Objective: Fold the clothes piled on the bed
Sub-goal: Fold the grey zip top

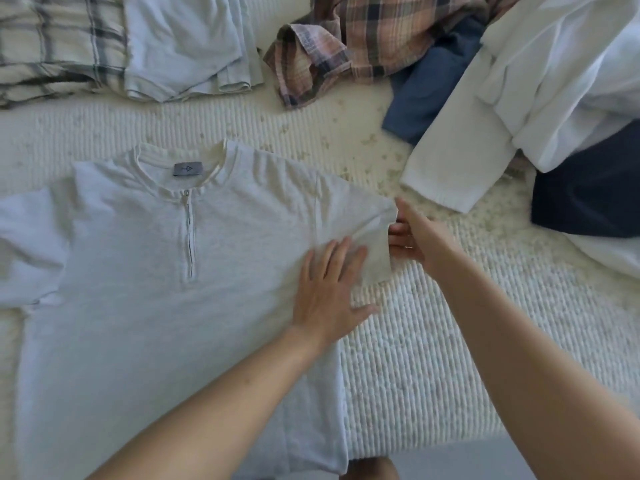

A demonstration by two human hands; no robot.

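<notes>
While the left hand lies flat with fingers spread on the pale grey shirt, pressing it onto the bed near the armpit, the right hand sits just beside it at the sleeve's cuff, thumb up and fingers reaching under the edge; whether they pinch the cloth I cannot tell. Beyond the right hand lie a white garment, a blue one and a plaid shirt; beyond the left hand, folded clothes.
</notes>
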